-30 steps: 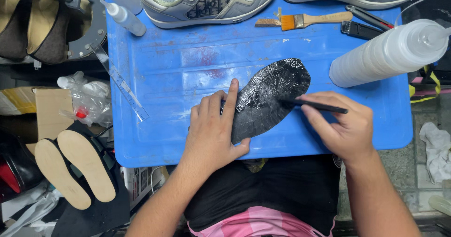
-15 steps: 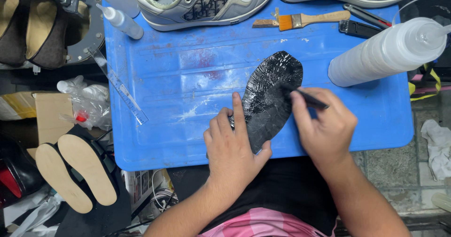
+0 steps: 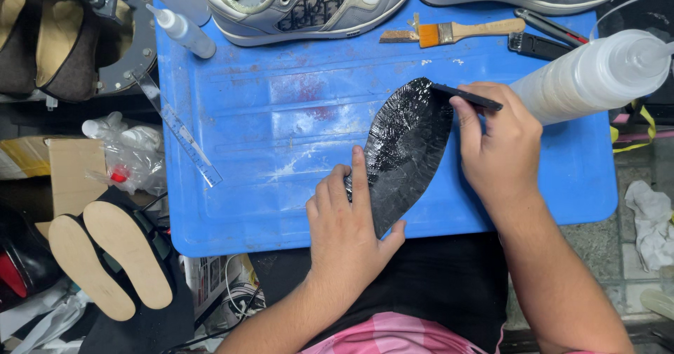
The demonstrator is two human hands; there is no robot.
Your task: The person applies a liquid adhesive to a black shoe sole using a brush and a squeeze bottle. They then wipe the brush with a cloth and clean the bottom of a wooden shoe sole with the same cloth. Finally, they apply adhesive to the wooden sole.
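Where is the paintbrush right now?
In the head view, the paintbrush lies at the blue tray's far edge, right of centre, between the grey sneaker and a black tool.

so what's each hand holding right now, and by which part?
Right hand grips a thin black tool near its middle. Left hand holds nothing; it presses flat on the near end of the black sole piece.

We are looking at a blue plastic board [image 3: 267,115] — lying on it: a black sole [image 3: 404,150], a paintbrush [image 3: 456,31], a clear ruler [image 3: 179,133], grey sneakers [image 3: 302,3] — and a white squeeze bottle [image 3: 583,76].
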